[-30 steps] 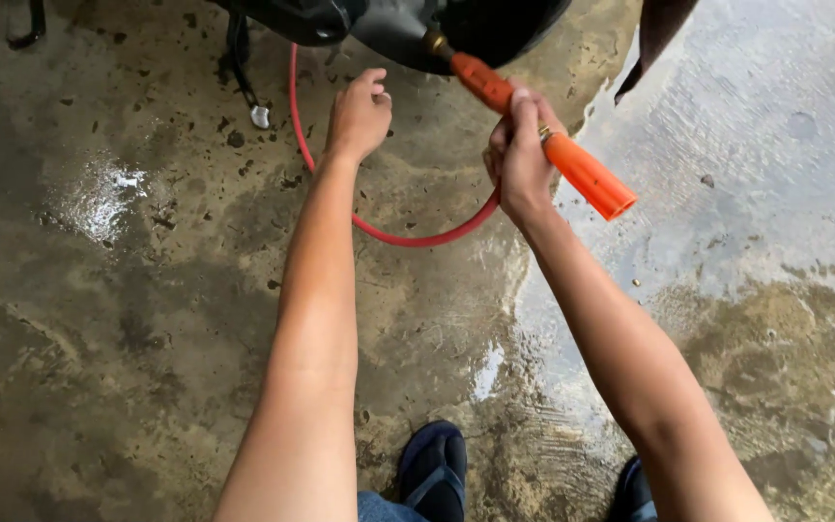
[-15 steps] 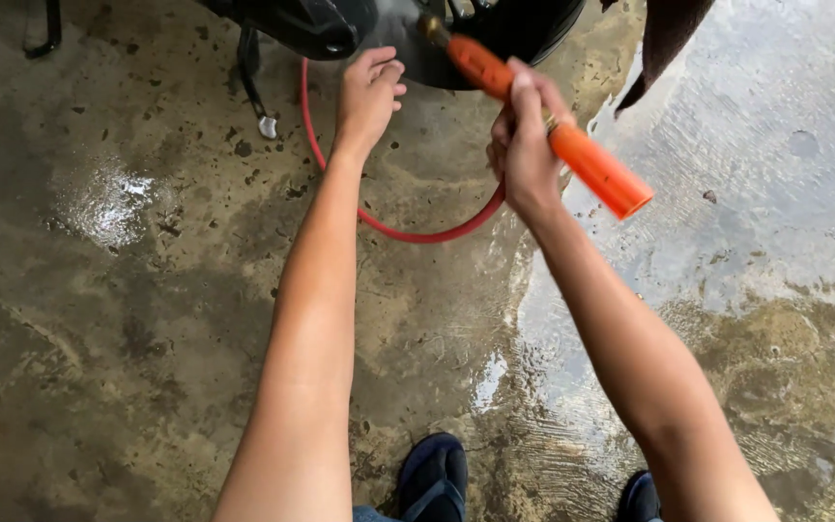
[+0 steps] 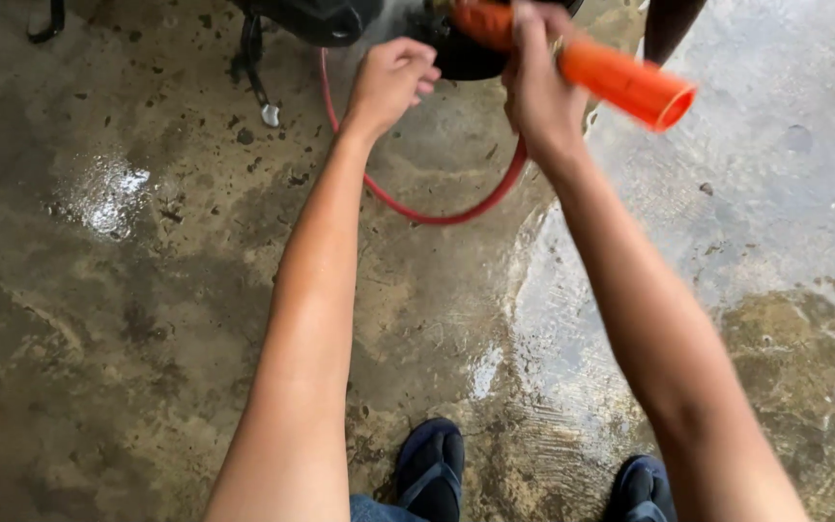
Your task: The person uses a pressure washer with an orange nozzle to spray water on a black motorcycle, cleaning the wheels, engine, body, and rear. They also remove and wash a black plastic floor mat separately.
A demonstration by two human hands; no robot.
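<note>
My right hand point(image 3: 538, 82) is closed around an orange spray gun point(image 3: 620, 79) whose nozzle points toward a black wheel point(image 3: 466, 53) at the top edge. My left hand point(image 3: 390, 79) hovers beside the wheel, fingers curled, holding nothing that I can see. A thin red hose point(image 3: 417, 211) loops on the wet concrete floor below both hands and runs up toward the gun. Fine mist shows near the nozzle.
A black kickstand point(image 3: 255, 68) stands at upper left with a dark machine body point(image 3: 321, 17) above it. The concrete floor point(image 3: 147, 290) is wet and stained. My dark sandals point(image 3: 432, 474) show at the bottom edge.
Both hands have risen toward the wheel, and the left hand's fingers have curled in. The spray gun has tilted flatter and closer to the wheel.
</note>
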